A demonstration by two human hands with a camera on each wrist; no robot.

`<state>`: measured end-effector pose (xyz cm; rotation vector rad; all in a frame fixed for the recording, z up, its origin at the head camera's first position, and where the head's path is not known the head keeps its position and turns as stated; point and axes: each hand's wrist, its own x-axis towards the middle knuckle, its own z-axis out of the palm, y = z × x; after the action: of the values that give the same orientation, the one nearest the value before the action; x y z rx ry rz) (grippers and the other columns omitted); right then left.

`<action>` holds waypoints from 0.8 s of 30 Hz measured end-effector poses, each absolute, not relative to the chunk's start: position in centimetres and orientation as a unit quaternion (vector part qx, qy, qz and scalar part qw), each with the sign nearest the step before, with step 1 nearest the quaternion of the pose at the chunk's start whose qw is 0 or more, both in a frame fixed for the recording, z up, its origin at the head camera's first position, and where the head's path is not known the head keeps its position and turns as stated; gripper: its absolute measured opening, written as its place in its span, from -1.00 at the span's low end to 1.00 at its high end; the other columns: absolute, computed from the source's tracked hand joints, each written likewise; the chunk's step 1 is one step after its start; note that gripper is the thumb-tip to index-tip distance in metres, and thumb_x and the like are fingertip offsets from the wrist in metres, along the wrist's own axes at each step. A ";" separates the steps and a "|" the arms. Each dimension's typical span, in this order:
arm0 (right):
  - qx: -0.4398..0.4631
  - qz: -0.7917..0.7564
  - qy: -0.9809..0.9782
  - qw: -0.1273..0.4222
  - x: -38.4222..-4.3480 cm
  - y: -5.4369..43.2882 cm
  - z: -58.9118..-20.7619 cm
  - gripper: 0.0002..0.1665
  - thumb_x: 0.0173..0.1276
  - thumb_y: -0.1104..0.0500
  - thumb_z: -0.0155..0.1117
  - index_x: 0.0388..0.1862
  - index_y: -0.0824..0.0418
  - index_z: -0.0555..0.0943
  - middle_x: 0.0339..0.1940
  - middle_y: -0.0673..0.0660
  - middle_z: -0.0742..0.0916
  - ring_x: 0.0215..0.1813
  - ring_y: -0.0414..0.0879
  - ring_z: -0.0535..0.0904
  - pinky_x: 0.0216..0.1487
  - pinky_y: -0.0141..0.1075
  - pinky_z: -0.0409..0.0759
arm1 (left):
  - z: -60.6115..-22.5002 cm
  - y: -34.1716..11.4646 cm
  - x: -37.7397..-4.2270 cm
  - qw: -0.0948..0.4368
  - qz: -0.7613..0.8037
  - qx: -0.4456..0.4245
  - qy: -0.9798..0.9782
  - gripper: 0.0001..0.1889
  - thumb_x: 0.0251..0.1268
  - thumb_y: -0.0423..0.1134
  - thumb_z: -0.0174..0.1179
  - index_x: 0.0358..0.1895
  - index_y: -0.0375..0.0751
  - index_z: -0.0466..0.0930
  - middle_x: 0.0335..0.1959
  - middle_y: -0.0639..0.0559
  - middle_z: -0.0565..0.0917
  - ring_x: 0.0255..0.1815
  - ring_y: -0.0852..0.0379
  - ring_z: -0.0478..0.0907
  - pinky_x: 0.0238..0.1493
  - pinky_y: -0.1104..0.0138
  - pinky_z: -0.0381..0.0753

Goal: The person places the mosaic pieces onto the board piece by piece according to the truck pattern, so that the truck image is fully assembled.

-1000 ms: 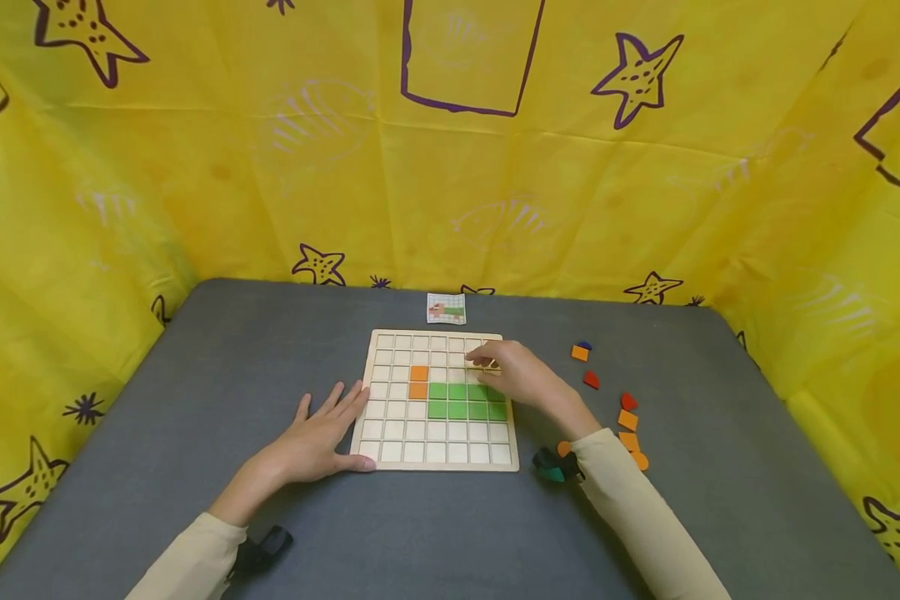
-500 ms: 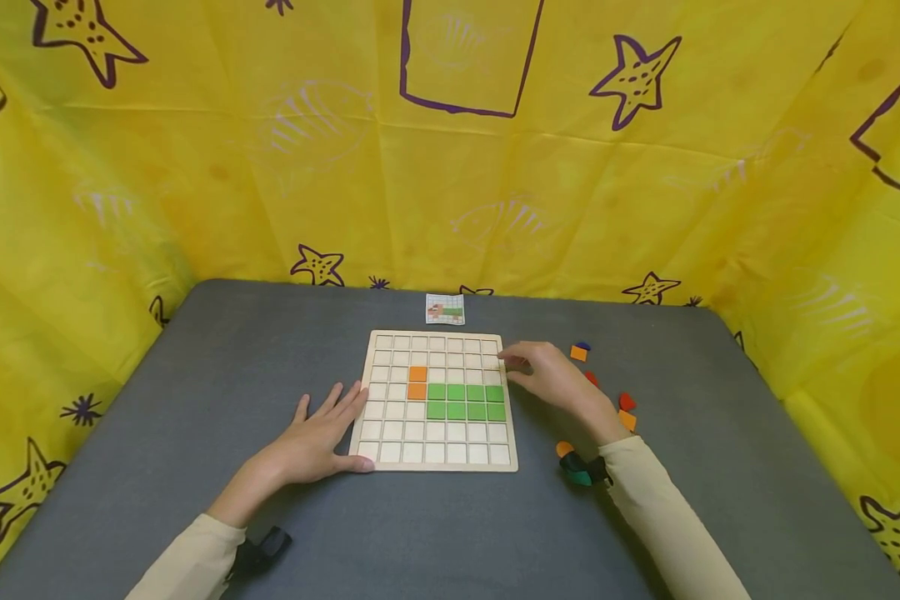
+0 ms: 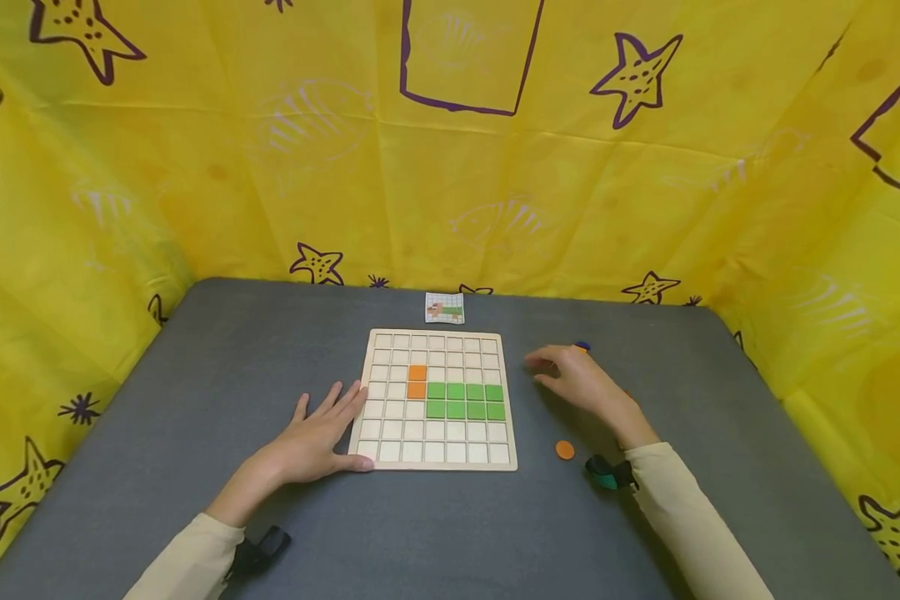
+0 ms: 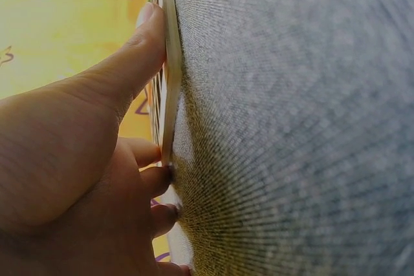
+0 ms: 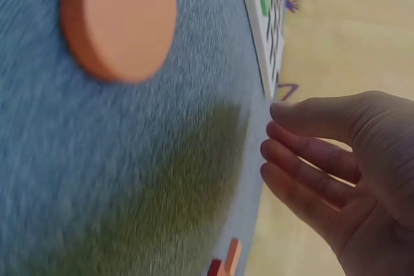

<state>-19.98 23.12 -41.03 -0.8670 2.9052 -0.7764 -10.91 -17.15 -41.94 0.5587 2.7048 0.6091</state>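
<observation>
A wooden grid board (image 3: pixel 457 454) lies flat on the table, with two orange squares (image 3: pixel 417 382) and a block of several green squares (image 3: pixel 465 401) in its cells. My left hand (image 3: pixel 307 442) rests along the board's left edge, fingers spread; in the left wrist view its thumb (image 4: pixel 139 46) lies on the board's rim. To the right of the board, apart from it, my right hand (image 3: pixel 585 385) hovers over the table with loosely bent fingers and nothing between them. Beneath its wrist lies an orange disc (image 3: pixel 565 450), large in the right wrist view.
Behind the board lies a small picture card (image 3: pixel 445 308) with a coloured grid pattern. A blue piece (image 3: pixel 582 346) and a bit of orange show past my right hand, which hides other pieces. Yellow patterned cloth (image 3: pixel 450 183) surrounds the grey table (image 3: pixel 307 325).
My right hand has moved right, from above the board's upper right cells to the table beside it, uncovering the orange disc and covering other pieces. The left hand stays put.
</observation>
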 end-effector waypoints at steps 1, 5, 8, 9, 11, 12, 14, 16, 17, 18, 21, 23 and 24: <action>-0.274 -0.247 0.930 0.003 -20.0 23.4 -41.0 -0.65 0.22 0.40 0.38 0.02 0.38 0.66 -0.09 0.22 0.75 -0.05 0.09 0.68 0.00 -0.06 0.62 | -41.9 -17.2 -10.9 0.156 0.213 0.195 0.945 0.12 0.10 0.25 0.33 0.57 -0.28 -0.07 0.58 -0.25 -0.04 0.56 -0.34 -0.21 0.33 -0.38 -0.38; -0.261 -0.246 0.934 -0.002 -20.0 24.3 -40.7 -0.64 0.22 0.39 0.39 0.03 0.37 0.66 -0.10 0.21 0.76 -0.09 0.07 0.68 -0.03 -0.05 0.63 | -41.8 -17.1 -10.9 0.156 0.215 0.198 0.944 0.12 0.10 0.24 0.33 0.56 -0.28 -0.06 0.57 -0.26 -0.03 0.56 -0.34 -0.20 0.33 -0.38 -0.37; -0.252 -0.248 0.935 -0.002 -20.1 25.0 -40.5 -0.63 0.23 0.40 0.37 0.04 0.38 0.66 -0.10 0.23 0.76 -0.11 0.07 0.67 -0.04 -0.03 0.62 | -41.8 -17.1 -10.9 0.156 0.216 0.198 0.943 0.12 0.10 0.24 0.33 0.56 -0.29 -0.06 0.57 -0.26 -0.03 0.56 -0.35 -0.20 0.33 -0.39 -0.37; -0.250 -0.249 0.936 -0.003 -20.1 25.2 -40.4 -0.63 0.23 0.40 0.37 0.05 0.39 0.65 -0.10 0.24 0.75 -0.11 0.08 0.67 -0.04 -0.02 0.62 | -41.8 -17.1 -10.9 0.156 0.215 0.198 0.943 0.12 0.10 0.24 0.33 0.56 -0.29 -0.06 0.57 -0.26 -0.03 0.56 -0.35 -0.20 0.33 -0.38 -0.37; -0.248 -0.249 0.936 -0.004 -20.1 25.7 -40.3 -0.63 0.23 0.41 0.36 0.05 0.40 0.65 -0.10 0.26 0.75 -0.11 0.10 0.67 -0.04 0.00 0.62 | -41.8 -17.1 -10.9 0.157 0.214 0.196 0.944 0.12 0.10 0.23 0.34 0.56 -0.29 -0.06 0.57 -0.26 -0.03 0.56 -0.35 -0.20 0.33 -0.39 -0.37; -0.246 -0.248 0.937 -0.004 -20.1 25.9 -40.4 -0.62 0.24 0.41 0.35 0.06 0.41 0.64 -0.10 0.27 0.75 -0.10 0.11 0.67 -0.04 0.00 0.62 | -41.7 -17.1 -10.9 0.157 0.213 0.195 0.944 0.12 0.10 0.23 0.34 0.56 -0.29 -0.06 0.57 -0.26 -0.03 0.56 -0.35 -0.20 0.33 -0.38 -0.37; -0.241 -0.243 0.940 -0.006 -20.1 26.3 -40.5 -0.62 0.24 0.41 0.35 0.06 0.42 0.64 -0.10 0.28 0.75 -0.10 0.12 0.68 -0.04 0.01 0.62 | -41.7 -17.0 -10.9 0.158 0.214 0.194 0.944 0.12 0.10 0.23 0.34 0.56 -0.29 -0.06 0.57 -0.26 -0.03 0.56 -0.35 -0.21 0.33 -0.38 -0.38; -0.236 -0.233 0.943 -0.006 -20.0 26.8 -40.6 -0.63 0.24 0.41 0.34 0.06 0.42 0.64 -0.11 0.29 0.75 -0.10 0.13 0.68 -0.05 0.01 0.62 | -41.7 -17.0 -10.9 0.159 0.214 0.195 0.944 0.12 0.10 0.23 0.34 0.56 -0.29 -0.06 0.57 -0.26 -0.03 0.56 -0.35 -0.21 0.33 -0.39 -0.38; -0.234 -0.229 0.945 -0.008 -20.0 27.0 -40.7 -0.63 0.24 0.41 0.34 0.06 0.43 0.64 -0.11 0.29 0.75 -0.09 0.14 0.68 -0.06 0.02 0.62 | -41.7 -17.0 -10.9 0.158 0.214 0.195 0.944 0.12 0.10 0.23 0.34 0.56 -0.29 -0.06 0.57 -0.26 -0.03 0.56 -0.35 -0.20 0.33 -0.39 -0.37; -0.230 -0.225 0.947 -0.009 -19.9 27.2 -40.8 -0.62 0.24 0.41 0.35 0.05 0.43 0.64 -0.11 0.30 0.75 -0.09 0.15 0.69 -0.06 0.02 0.62 | -41.6 -17.0 -10.9 0.158 0.215 0.196 0.944 0.12 0.10 0.23 0.34 0.56 -0.29 -0.07 0.58 -0.25 -0.03 0.56 -0.34 -0.21 0.33 -0.38 -0.37; -0.217 -0.218 0.951 -0.012 -19.7 27.8 -40.9 -0.62 0.23 0.42 0.35 0.05 0.43 0.64 -0.09 0.31 0.75 -0.08 0.16 0.70 -0.05 0.03 0.62 | -41.6 -17.0 -10.9 0.159 0.214 0.196 0.944 0.12 0.10 0.24 0.33 0.56 -0.29 -0.07 0.58 -0.25 -0.04 0.56 -0.34 -0.21 0.33 -0.38 -0.37; -0.208 -0.217 0.954 -0.013 -19.6 28.2 -41.0 -0.63 0.23 0.41 0.36 0.04 0.44 0.64 -0.09 0.31 0.75 -0.08 0.17 0.70 -0.03 0.03 0.62 | -41.6 -17.0 -10.9 0.159 0.214 0.195 0.944 0.12 0.10 0.24 0.33 0.56 -0.28 -0.07 0.58 -0.25 -0.04 0.56 -0.34 -0.21 0.33 -0.38 -0.38; -0.202 -0.215 0.955 -0.014 -19.6 28.3 -41.0 -0.64 0.23 0.40 0.36 0.04 0.43 0.64 -0.09 0.31 0.75 -0.08 0.17 0.70 -0.03 0.03 0.62 | -41.6 -17.1 -10.9 0.160 0.213 0.195 0.944 0.12 0.10 0.24 0.34 0.56 -0.28 -0.07 0.58 -0.25 -0.04 0.56 -0.34 -0.21 0.33 -0.38 -0.38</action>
<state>-19.60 28.31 -41.00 -0.6393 3.0286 -0.6812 -10.90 -17.05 -41.62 0.5558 2.6974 0.6097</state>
